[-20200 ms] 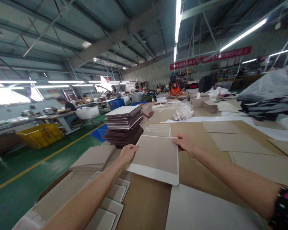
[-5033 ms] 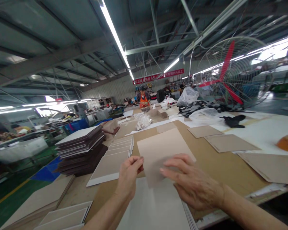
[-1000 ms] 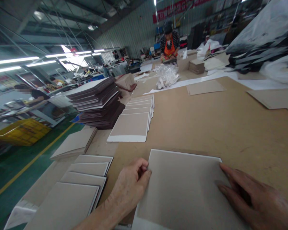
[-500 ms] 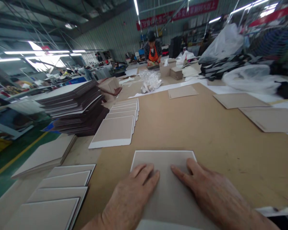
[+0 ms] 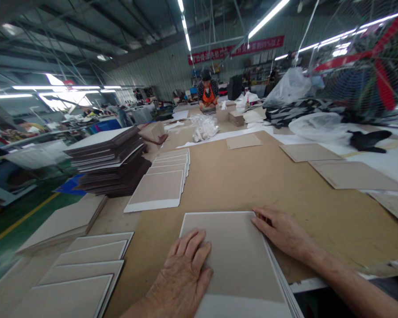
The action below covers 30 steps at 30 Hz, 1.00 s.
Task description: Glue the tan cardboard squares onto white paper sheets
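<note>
In front of me lies a stack of beige boards (image 5: 235, 260) with white borders; several layers show along its right edge. My left hand (image 5: 185, 269) rests flat on the top board, its fingers stretched out and slightly apart. At the far right corner, my right hand (image 5: 278, 227) has its thumb and bent fingers closed on the board's edge. To the left, a fanned row of similar boards (image 5: 76, 291) overlaps along the table side. Another overlapping row of boards (image 5: 161, 185) lies farther ahead.
A tall pile of dark sheets (image 5: 109, 159) stands at the left, near plain boards (image 5: 63, 221). Loose boards (image 5: 354, 174) lie at the right. A crumpled plastic bag (image 5: 204, 128) and a co-worker (image 5: 207, 92) are farther back. A large fan (image 5: 374, 57) stands at right.
My right hand has moved from the top board's surface to its far right corner. My left hand remains on the board, slightly lower. The head view has shifted, bringing the fan into view.
</note>
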Each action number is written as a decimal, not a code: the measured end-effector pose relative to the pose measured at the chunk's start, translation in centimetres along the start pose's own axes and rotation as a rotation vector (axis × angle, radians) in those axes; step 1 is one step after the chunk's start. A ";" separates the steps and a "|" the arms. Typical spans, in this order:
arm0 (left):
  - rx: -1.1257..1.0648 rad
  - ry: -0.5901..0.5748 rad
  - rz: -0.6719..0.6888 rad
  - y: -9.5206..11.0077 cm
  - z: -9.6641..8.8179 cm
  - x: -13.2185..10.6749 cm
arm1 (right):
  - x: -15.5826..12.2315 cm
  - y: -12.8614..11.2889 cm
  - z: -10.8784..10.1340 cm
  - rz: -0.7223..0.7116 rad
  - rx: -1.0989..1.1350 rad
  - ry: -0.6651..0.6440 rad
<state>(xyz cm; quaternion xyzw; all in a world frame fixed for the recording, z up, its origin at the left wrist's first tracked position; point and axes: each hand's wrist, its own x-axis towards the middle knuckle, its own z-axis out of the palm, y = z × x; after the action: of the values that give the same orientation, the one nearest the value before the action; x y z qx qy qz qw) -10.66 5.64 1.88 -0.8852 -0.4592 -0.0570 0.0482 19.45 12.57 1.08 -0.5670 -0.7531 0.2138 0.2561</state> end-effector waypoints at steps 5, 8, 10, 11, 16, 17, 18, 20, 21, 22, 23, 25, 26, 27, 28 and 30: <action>-0.015 0.002 0.018 -0.3 0.2 0.2 | 0.3 0.2 1.1 -0.031 0.079 0.098; -0.034 -0.009 0.023 -0.6 0.5 0.2 | 0.7 0.1 1.4 0.037 0.225 0.151; -0.072 0.008 0.009 -0.6 0.9 0.1 | 0.8 -0.4 1.4 0.102 0.421 0.099; -0.097 0.022 -0.003 -0.6 1.1 0.0 | 0.8 -0.7 1.4 0.137 0.544 0.063; -0.195 0.087 -0.054 -0.5 0.8 -0.6 | 1.2 -2.7 -0.6 0.315 0.975 -0.124; -0.203 0.104 -0.073 -0.6 0.1 -0.7 | 1.6 -3.3 -1.3 0.338 1.012 -0.130; -0.206 0.126 -0.099 -0.9 -0.7 -0.9 | 2.3 -4.1 -1.9 0.346 1.036 -0.118; -0.188 0.167 -0.165 -1.9 -2.7 -1.4 | 4.1 -6.0 -2.7 0.317 1.044 -0.060; -0.165 0.186 -0.200 -2.7 -3.7 -1.6 | 5.4 -7.2 -2.7 0.283 1.030 -0.035; -0.134 0.199 -0.236 -3.7 -4.5 -1.8 | 6.8 -8.4 -2.4 0.243 1.011 -0.022; -0.094 0.206 -0.272 -4.9 -5.2 -1.9 | 8.5 -9.7 -1.7 0.202 0.987 -0.005; 0.001 0.192 -0.356 -7.9 -5.8 -1.8 | 12.2 -12.2 0.5 0.158 0.959 -0.019; 0.049 0.171 -0.403 -9.5 -5.8 -1.6 | 14.2 -13.3 2.0 0.147 0.941 -0.035; 0.092 0.147 -0.447 -11.3 -5.6 -1.4 | 16.2 -14.4 3.6 0.144 0.912 -0.051; 0.127 0.126 -0.483 -13.0 -5.2 -1.1 | 18.0 -15.3 5.4 0.141 0.878 -0.067; 0.171 0.103 -0.516 -16.2 -4.1 -0.4 | 21.3 -16.8 8.7 0.134 0.784 -0.091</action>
<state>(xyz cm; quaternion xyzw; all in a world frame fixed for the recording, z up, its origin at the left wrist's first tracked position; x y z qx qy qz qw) -24.40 14.06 6.42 -0.7275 -0.6697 -0.0734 0.1297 -3.27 28.34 7.64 -0.4640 -0.5863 0.5261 0.4051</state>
